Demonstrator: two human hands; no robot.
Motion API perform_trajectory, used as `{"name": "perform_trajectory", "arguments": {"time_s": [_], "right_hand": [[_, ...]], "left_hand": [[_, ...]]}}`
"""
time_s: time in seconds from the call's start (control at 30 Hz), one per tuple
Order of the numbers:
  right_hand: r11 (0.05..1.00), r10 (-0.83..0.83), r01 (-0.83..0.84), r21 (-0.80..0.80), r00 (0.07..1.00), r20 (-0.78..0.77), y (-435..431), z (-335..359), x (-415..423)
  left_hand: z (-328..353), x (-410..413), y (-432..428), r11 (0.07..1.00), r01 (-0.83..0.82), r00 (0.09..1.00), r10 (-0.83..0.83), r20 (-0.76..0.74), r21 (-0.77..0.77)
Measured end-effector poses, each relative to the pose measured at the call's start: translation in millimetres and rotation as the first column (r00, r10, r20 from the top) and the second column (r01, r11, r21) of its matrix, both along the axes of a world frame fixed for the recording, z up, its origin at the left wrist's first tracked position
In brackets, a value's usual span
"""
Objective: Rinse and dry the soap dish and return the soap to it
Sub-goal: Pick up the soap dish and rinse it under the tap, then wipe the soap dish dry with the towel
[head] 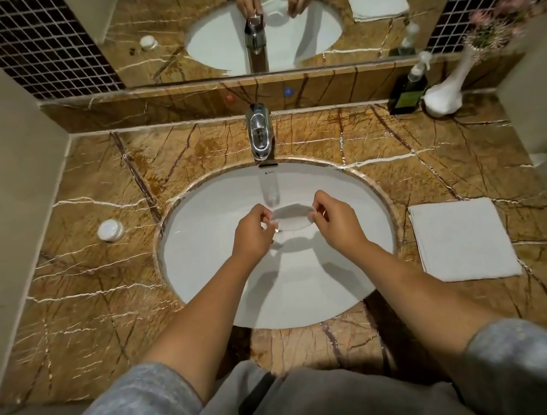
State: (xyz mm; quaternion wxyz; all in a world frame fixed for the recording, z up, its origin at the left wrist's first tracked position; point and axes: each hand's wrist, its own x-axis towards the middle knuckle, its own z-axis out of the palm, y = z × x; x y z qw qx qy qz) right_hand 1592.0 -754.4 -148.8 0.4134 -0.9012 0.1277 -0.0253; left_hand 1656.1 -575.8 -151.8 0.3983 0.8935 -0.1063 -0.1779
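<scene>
A white oval soap dish (292,218) hangs over the middle of the white sink basin (198,223), below the chrome tap (259,133). My left hand (252,232) pinches its left end and my right hand (333,219) pinches its right end. A thin stream of water seems to fall from the tap toward the dish. A small round white soap (110,230) lies on the marble counter left of the basin. A folded white towel (462,239) lies flat on the counter to the right.
The brown marble counter (110,296) surrounds the basin. A dark pump bottle (409,90) and a white vase (447,89) with pink flowers stand at the back right corner. A mirror runs along the back wall. Walls close in on both sides.
</scene>
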Motion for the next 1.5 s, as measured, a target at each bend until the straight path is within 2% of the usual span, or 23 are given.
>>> {"name": "perform_trajectory", "arguments": {"time_s": [0.1, 0.2, 0.3, 0.4, 0.5, 0.63, 0.8, 0.87, 0.97, 1.03, 1.13, 1.27, 1.33, 1.4, 1.43, 1.5], "right_hand": [[0.997, -0.036, 0.038, 0.067, 0.999, -0.025, -2, 2, 1], [0.983, -0.117, 0.131, 0.131, 0.987, -0.106, -3, 1, 7], [0.950, -0.191, 0.237, 0.201, 0.956, -0.224, -8, 0, 12], [0.918, -0.203, 0.296, 0.265, 0.922, -0.329, -18, -3, 11], [0.885, -0.225, 0.343, 0.315, 0.908, -0.354, -27, -2, 4], [0.864, -0.266, 0.378, 0.332, 0.903, -0.338, -39, 1, -13], [0.858, -0.451, 0.481, 0.183, 0.874, -0.182, -58, 4, -62], [0.868, -0.494, 0.496, -0.009, 0.862, -0.116, -73, 2, -86], [0.829, -0.532, 0.504, -0.243, 0.844, -0.062, -97, -3, -119], [0.802, -0.530, 0.472, -0.366, 0.845, -0.074, -109, -4, -136], [0.783, -0.445, 0.288, -0.551, 0.879, -0.173, -112, -7, -150], [0.762, -0.379, 0.156, -0.628, 0.894, -0.238, -111, -4, -142], [0.724, -0.370, 0.042, -0.689, 0.867, -0.335, -108, 1, -138], [0.678, -0.383, 0.014, -0.735, 0.860, -0.337, -108, 6, -135], [0.649, -0.411, 0.044, -0.760, 0.860, -0.302, -111, 6, -133], [0.718, -0.479, 0.216, -0.662, 0.843, -0.245, -122, 5, -130]], "left_hand": [[1, 3, -5, 1.000, -0.016, 0.999, 0.016, -0.037, -0.009], [3, 6, -13, 0.999, -0.036, 0.988, 0.034, -0.152, -0.015], [7, 5, -23, 0.994, -0.043, 0.957, 0.012, -0.290, -0.100], [12, 0, -32, 0.973, -0.128, 0.900, 0.032, -0.436, -0.193], [13, -7, -43, 0.951, -0.202, 0.842, 0.045, -0.538, -0.236], [10, -13, -59, 0.927, -0.219, 0.815, 0.001, -0.579, -0.306], [8, -22, -89, 0.879, -0.271, 0.790, -0.030, -0.612, -0.392], [9, -26, -102, 0.872, -0.285, 0.788, -0.024, -0.615, -0.399], [10, -30, -117, 0.871, -0.273, 0.797, -0.032, -0.603, -0.408], [8, -34, -125, 0.873, -0.261, 0.802, -0.042, -0.596, -0.412], [6, -37, -132, 0.878, -0.250, 0.805, -0.046, -0.591, -0.409], [4, -39, -134, 0.887, -0.229, 0.820, -0.047, -0.571, -0.401], [4, -39, -134, 0.886, -0.233, 0.822, -0.040, -0.567, -0.400], [4, -39, -133, 0.887, -0.237, 0.824, -0.032, -0.566, -0.395], [4, -39, -133, 0.888, -0.236, 0.825, -0.032, -0.565, -0.394], [5, -38, -132, 0.892, -0.228, 0.828, -0.034, -0.560, -0.391]]}}
